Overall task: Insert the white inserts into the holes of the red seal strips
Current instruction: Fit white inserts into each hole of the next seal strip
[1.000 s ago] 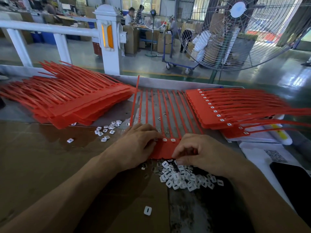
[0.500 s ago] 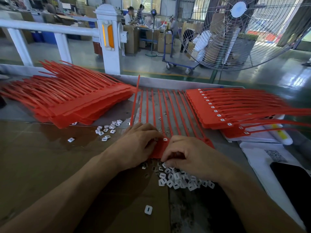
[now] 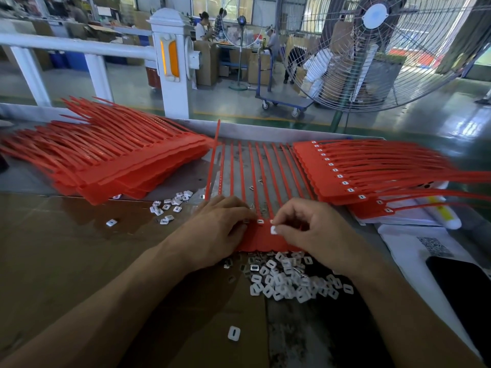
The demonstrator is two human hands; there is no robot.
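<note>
A sheet of joined red seal strips (image 3: pixel 261 237) lies in front of me, its tails running away across the table. My left hand (image 3: pixel 220 229) rests on the sheet's left part, fingers pressing beside a seated white insert (image 3: pixel 260 221). My right hand (image 3: pixel 308 229) pinches one white insert (image 3: pixel 273 230) between thumb and forefinger just above the sheet. A heap of loose white inserts (image 3: pixel 287 280) lies at the sheet's near edge.
A stack of red strips (image 3: pixel 111 160) lies at the left, and a stack fitted with inserts (image 3: pixel 358 171) at the right. More loose inserts (image 3: pixel 170 204) sit centre left; one lone insert (image 3: pixel 234 333) lies near me. Papers and a dark phone (image 3: pixel 462 290) are at the right.
My right hand has come up from the heap of inserts to the sheet, now pinching one insert. My left hand has stayed in place on the sheet.
</note>
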